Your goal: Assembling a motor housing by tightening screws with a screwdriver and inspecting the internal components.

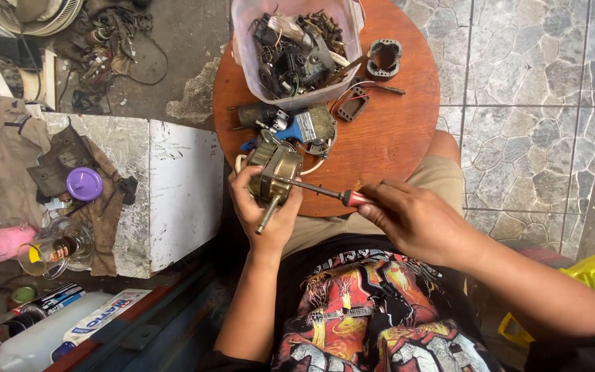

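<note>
Currently our left hand [263, 207] is wrapped around the brass-coloured motor [275, 172], held at the near edge of the round table [394, 131]. Right hand [414, 220] is clenched on the red-handled screwdriver [315, 189], tip on the motor housing. Screw itself is too small to make out; palm hides the motor's underside.

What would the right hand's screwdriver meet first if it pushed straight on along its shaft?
The small motor held in the left hand; the screwdriver in the right hand seems already at its casing.
</note>
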